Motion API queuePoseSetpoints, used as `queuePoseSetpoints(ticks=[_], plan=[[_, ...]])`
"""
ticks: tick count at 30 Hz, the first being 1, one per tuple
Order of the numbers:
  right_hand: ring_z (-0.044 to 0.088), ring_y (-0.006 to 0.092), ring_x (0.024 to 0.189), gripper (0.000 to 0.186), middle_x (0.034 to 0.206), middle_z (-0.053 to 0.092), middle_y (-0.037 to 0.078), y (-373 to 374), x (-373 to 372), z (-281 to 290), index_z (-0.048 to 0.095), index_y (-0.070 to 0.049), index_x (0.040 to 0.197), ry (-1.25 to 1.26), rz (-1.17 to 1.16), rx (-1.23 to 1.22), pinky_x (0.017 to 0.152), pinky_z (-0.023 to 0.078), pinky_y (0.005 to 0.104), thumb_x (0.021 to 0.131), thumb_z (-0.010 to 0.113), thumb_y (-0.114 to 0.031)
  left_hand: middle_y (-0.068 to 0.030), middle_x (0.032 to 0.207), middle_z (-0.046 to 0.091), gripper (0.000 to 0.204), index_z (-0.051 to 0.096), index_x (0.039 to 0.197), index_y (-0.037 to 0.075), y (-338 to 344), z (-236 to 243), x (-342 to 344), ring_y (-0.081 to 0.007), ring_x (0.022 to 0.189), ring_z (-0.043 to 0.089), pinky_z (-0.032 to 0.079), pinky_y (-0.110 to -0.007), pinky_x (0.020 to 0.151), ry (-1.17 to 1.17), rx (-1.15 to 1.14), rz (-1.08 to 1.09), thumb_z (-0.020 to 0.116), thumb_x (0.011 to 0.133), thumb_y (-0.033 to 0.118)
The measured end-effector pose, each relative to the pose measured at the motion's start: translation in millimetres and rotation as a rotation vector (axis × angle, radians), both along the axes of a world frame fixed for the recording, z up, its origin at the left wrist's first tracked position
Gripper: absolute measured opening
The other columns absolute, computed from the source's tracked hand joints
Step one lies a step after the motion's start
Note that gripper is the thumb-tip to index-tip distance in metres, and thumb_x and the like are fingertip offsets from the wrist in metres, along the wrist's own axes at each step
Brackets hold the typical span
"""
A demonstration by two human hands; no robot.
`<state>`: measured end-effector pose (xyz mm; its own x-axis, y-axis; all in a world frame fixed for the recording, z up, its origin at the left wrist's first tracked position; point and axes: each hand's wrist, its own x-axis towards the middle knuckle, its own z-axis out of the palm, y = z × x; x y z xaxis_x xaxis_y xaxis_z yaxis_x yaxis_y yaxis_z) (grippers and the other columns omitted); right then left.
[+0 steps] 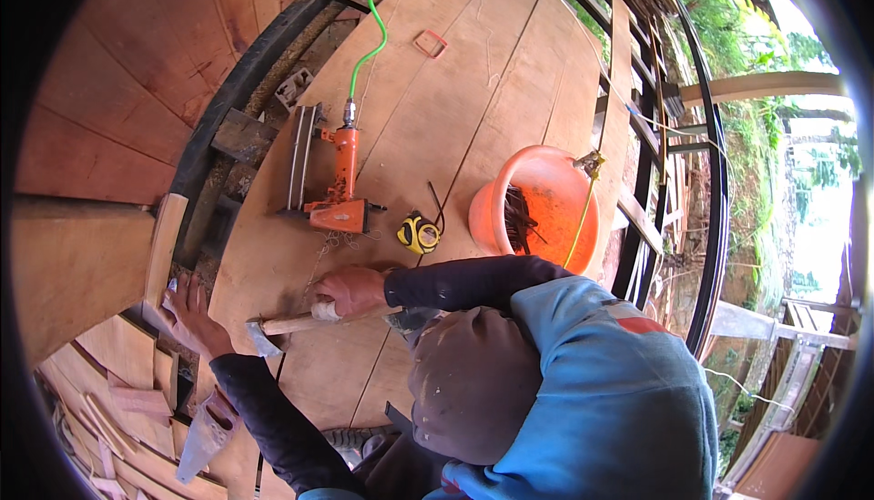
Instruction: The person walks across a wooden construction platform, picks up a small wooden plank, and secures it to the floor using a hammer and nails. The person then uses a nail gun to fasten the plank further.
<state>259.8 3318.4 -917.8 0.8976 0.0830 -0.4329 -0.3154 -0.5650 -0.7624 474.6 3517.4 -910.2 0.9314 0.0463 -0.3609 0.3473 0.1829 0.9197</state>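
Observation:
My right hand [350, 292] is closed round the wooden handle of a hammer [291, 323], low over the boards. A white wrap shows on one finger. The steel head points left. My left hand [193, 315] reaches to the end of an upright wooden strip [167, 250], fingers spread along the edge. Beyond my right hand lie a yellow and black tape measure [419, 234] and an orange nail gun [340, 181] with a green air hose [375, 34]. A handsaw [206, 436] lies beside my left forearm.
An orange basin [503, 192] holding thin dark pieces stands to the right, with a yellow cord across it. A red rectangular frame [430, 43] lies on the plywood floor [473, 108]. Dark metal beams with gaps [651, 127] edge the right side. Offcuts [118, 354] fill the lower left.

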Motion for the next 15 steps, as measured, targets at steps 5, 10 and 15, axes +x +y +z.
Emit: queuePoseSetpoints(ticks=[5,10,15], plan=[[0.065,0.0324,0.093,0.027,0.096,0.066,0.014,-30.5,-13.7,85.7,0.066,-0.006,0.101,-0.168,-0.118,0.099,0.078,0.052,0.041,0.088,0.065,-0.029,-0.0258,0.124,0.06,0.057,0.021,0.145,0.007,25.9,-15.4,3.9,-0.0359,0.108,0.064,0.05,-0.043,0.098,-0.057,-0.03,-0.087,0.052,0.1,0.023],[0.064,0.0249,0.093,0.026,0.1,0.066,0.014,-107.0,-58.4,153.8,0.064,-0.001,0.108,-0.404,-0.447,-0.014,0.082,0.051,0.0349,0.086,0.07,-0.011,-0.022,0.123,0.061,0.047,0.037,0.139,0.001,13.0,-13.7,-5.5,-0.0324,0.11,0.063,0.049,-0.04,0.099,0.058,0.052,-0.106,0.052,0.099,0.022],[0.058,0.008,0.077,0.021,0.084,0.063,0.001,-168.0,-135.2,156.8,0.064,0.001,0.1,-0.492,-1.229,0.198,0.066,0.049,0.0263,0.096,0.063,-0.019,-0.0182,0.127,0.06,0.052,0.048,0.134,0.001,15.6,-37.9,-0.7,-0.0287,0.117,0.059,0.045,-0.039,0.101,0.11,0.124,-0.37,0.053,0.098,0.038]])
